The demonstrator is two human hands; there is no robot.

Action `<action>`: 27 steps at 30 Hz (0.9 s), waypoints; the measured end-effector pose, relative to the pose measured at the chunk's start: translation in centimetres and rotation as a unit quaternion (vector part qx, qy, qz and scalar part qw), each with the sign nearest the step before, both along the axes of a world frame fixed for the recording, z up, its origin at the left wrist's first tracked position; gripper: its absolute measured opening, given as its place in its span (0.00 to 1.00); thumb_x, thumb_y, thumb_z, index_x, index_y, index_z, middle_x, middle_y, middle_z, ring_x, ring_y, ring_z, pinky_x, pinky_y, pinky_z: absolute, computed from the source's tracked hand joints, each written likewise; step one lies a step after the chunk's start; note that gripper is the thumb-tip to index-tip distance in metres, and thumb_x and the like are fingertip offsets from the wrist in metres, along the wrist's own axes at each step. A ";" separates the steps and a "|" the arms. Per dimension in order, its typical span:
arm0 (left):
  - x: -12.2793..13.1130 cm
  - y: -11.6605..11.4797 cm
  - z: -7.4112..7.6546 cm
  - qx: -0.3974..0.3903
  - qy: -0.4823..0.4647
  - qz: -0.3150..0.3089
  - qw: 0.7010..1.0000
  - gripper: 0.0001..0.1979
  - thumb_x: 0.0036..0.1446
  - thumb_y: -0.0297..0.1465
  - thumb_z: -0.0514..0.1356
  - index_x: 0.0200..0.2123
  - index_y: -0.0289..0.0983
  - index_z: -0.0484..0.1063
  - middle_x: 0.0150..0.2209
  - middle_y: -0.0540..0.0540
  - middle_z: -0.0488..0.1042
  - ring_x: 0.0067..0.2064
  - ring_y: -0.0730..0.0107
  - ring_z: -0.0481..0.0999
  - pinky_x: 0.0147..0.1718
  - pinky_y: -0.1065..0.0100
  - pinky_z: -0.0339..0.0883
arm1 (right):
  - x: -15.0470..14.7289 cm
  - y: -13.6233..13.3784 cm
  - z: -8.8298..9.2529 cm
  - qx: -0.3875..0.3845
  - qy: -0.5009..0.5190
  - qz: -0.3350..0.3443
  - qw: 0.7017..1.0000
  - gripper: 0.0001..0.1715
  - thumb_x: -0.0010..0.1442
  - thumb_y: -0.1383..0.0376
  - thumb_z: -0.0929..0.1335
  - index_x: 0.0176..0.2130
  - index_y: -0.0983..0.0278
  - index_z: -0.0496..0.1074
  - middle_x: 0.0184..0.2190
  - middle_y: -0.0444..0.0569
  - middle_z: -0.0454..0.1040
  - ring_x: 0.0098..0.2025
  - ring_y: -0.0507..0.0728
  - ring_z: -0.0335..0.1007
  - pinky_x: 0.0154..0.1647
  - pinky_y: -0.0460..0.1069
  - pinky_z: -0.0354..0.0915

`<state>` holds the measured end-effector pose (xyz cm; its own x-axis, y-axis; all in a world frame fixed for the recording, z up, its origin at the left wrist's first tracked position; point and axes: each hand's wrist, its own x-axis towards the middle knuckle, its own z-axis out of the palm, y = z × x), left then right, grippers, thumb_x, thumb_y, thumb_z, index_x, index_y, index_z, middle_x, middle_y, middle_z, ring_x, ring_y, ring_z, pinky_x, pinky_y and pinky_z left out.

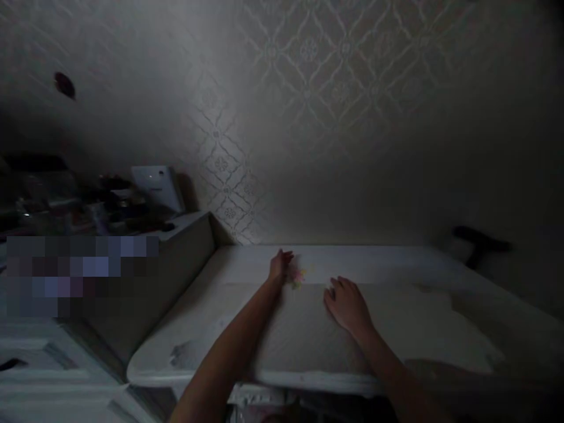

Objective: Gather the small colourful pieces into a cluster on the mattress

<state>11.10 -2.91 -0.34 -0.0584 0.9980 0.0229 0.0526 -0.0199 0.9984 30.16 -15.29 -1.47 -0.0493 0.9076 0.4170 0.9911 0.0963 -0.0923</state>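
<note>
— Where is the small pink-and-yellow thing [298, 276]?
— On the desk [304, 346], just beside the left hand [279, 268]; whether its fingers grasp, I cannot tell. The right hand [347, 303] has released fingers.

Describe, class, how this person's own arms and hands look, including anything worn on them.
The left hand and right hand are ungloved. Both forearms are slender and bare, with no sleeve or bracelet visible. Dimness hides finer details.
</note>
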 end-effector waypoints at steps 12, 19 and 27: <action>6.0 2.0 0.1 -0.070 -0.081 -0.099 0.989 0.32 0.67 0.52 0.44 0.50 0.32 0.74 0.54 0.33 0.75 0.42 0.63 0.77 0.32 0.69 0.68 | 0.0 0.2 -0.4 0.016 0.015 0.004 1.000 0.22 0.67 0.65 0.61 0.54 0.73 0.74 0.53 0.64 0.75 0.58 0.64 0.67 0.62 0.56 0.58; 7.5 2.3 0.3 -0.078 -0.087 -0.171 0.978 0.36 0.65 0.55 0.45 0.53 0.31 0.73 0.47 0.34 0.78 0.38 0.65 0.77 0.36 0.68 0.67 | 0.0 0.1 -0.4 0.026 0.021 0.003 0.999 0.21 0.67 0.65 0.62 0.53 0.71 0.74 0.52 0.63 0.75 0.58 0.64 0.68 0.61 0.56 0.59; 5.5 0.7 1.7 -0.034 0.041 -0.155 0.987 0.35 0.70 0.47 0.34 0.58 0.32 0.69 0.54 0.34 0.76 0.52 0.59 0.77 0.52 0.60 0.67 | 0.1 0.0 -0.5 0.035 0.020 0.005 0.999 0.21 0.66 0.65 0.61 0.52 0.70 0.75 0.51 0.62 0.76 0.56 0.64 0.69 0.61 0.57 0.60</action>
